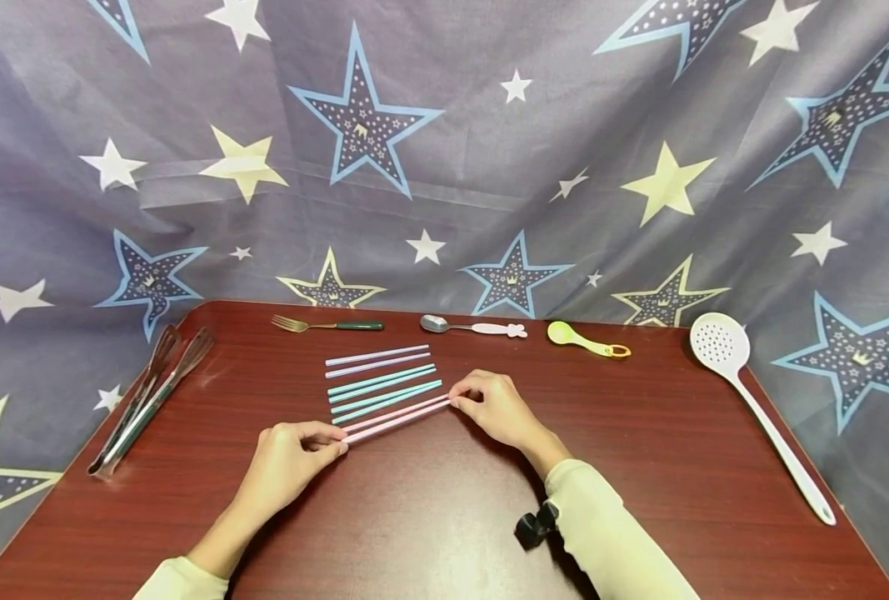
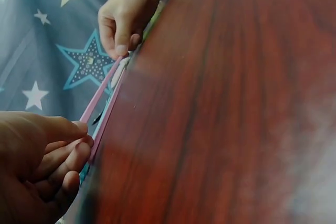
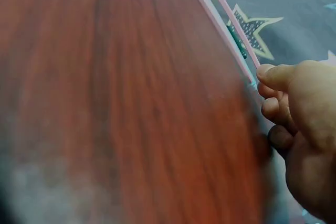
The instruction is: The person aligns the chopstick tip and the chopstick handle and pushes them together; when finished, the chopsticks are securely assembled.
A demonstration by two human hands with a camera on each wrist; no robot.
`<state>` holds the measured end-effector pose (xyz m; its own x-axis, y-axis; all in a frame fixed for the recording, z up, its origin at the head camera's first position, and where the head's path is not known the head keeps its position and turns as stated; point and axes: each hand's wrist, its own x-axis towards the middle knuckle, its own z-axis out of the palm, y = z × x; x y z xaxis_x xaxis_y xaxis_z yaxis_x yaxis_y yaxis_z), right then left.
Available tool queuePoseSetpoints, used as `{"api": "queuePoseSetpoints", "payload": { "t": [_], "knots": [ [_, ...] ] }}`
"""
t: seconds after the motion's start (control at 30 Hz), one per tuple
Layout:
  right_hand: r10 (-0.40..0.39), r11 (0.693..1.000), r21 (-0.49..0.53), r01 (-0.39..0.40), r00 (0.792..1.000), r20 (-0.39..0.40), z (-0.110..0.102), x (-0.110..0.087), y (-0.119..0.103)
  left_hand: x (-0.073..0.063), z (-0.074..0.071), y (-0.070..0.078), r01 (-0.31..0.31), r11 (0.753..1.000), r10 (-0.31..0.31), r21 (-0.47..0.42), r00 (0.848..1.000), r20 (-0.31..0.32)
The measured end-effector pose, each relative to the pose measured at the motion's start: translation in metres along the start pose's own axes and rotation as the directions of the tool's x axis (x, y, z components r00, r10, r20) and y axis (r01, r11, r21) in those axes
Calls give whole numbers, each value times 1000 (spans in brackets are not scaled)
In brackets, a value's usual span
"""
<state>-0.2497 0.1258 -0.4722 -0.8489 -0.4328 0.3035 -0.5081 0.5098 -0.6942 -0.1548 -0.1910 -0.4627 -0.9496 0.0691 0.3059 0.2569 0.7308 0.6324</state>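
Both hands hold one pink chopstick by its ends, just above the table. My left hand pinches its left end between thumb and fingers, and my right hand pinches the right end. In the left wrist view the held pink chopstick stands apart from a second pink one below it. Right behind, two green chopsticks, two teal ones and two purple ones lie in roughly parallel rows.
Along the back edge lie a fork, a spoon with a white handle and a green measuring spoon. Metal tongs rest at the left edge, a white skimmer at the right. A star-patterned cloth hangs behind the table.
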Motion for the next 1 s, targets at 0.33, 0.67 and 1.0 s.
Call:
{"api": "queuePoseSetpoints", "payload": {
  "t": [0.33, 0.67, 1.0],
  "knots": [
    [38, 998, -41, -37, 999, 17, 6, 9, 4, 3, 1, -8, 22, 999, -21, 32, 999, -31],
    [6, 1000, -28, -6, 1000, 3, 7, 8, 8, 2, 4, -7, 22, 998, -21, 59, 1000, -20],
    [26, 1000, -12, -25, 1000, 9, 9, 9, 10, 2, 3, -6, 42, 997, -42, 61, 999, 1]
  ]
}}
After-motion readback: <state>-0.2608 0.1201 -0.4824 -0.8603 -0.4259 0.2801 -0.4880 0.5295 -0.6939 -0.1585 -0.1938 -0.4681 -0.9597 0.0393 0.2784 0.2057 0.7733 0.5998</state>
